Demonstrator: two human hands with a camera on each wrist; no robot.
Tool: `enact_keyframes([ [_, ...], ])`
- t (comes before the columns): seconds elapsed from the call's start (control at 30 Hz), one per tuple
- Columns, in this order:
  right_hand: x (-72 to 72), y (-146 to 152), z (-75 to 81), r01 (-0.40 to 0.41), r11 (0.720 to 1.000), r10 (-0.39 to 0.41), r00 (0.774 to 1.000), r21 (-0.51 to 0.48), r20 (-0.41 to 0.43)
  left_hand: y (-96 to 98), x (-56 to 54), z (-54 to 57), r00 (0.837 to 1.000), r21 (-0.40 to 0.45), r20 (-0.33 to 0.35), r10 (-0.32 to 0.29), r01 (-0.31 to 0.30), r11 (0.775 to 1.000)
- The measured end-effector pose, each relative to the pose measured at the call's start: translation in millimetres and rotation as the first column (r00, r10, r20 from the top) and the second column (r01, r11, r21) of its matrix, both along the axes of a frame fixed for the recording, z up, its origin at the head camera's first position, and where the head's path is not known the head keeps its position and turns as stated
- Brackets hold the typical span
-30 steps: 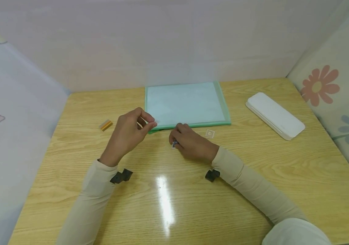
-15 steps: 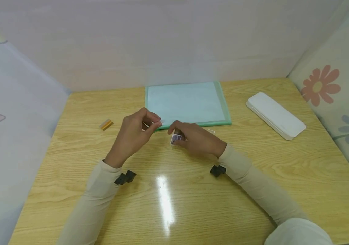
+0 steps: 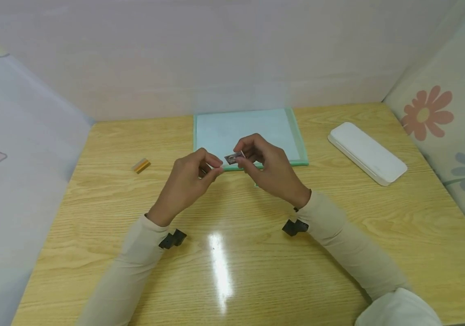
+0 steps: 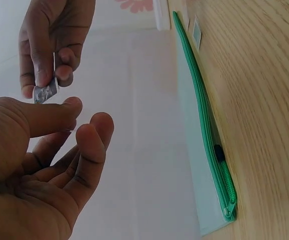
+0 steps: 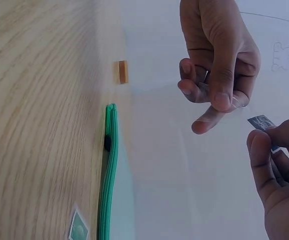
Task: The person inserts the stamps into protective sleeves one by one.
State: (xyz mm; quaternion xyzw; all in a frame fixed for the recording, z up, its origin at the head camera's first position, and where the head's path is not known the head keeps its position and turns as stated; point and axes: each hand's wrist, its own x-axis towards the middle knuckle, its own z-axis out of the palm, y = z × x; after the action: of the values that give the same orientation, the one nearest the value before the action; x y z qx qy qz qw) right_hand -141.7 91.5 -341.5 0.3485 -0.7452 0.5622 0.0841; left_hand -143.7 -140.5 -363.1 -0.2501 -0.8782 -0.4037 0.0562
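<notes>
My right hand pinches a small stamp with a white border and a dark picture between thumb and fingers. It is raised over the near edge of a green-edged zip pouch. Close by on the left, my left hand has thumb and index finger together on a thin clear piece of film, whose edges glint in the right wrist view. The fingertips of both hands face each other with a small gap. Another stamp, greenish with a white border, lies on the table, mostly hidden under my right hand in the head view.
A small orange-and-brown striped piece lies on the wooden table at left. A long white case lies at the right. Pale cloth walls with printed flowers stand round the table's back and sides.
My right hand has lifted the stamp off the table, up and away from me, turning it toward the left hand. My left hand has shifted right, still pinching the clear film.
</notes>
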Motion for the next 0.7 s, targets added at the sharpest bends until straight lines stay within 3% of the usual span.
enact_keyframes([
  [0.3,-14.0,1.1,-25.9,0.014,1.000,-0.012,0.996,0.019,-0.085,4.8,1.5,-0.5,0.999,0.006,0.000,-0.039,0.039,0.999],
  [0.7,-16.3,-1.9,-29.2,0.036,0.996,-0.022,0.985,0.079,-0.170,5.1,1.1,-4.4,0.999,-0.009,-0.004,-0.033,0.033,0.999],
])
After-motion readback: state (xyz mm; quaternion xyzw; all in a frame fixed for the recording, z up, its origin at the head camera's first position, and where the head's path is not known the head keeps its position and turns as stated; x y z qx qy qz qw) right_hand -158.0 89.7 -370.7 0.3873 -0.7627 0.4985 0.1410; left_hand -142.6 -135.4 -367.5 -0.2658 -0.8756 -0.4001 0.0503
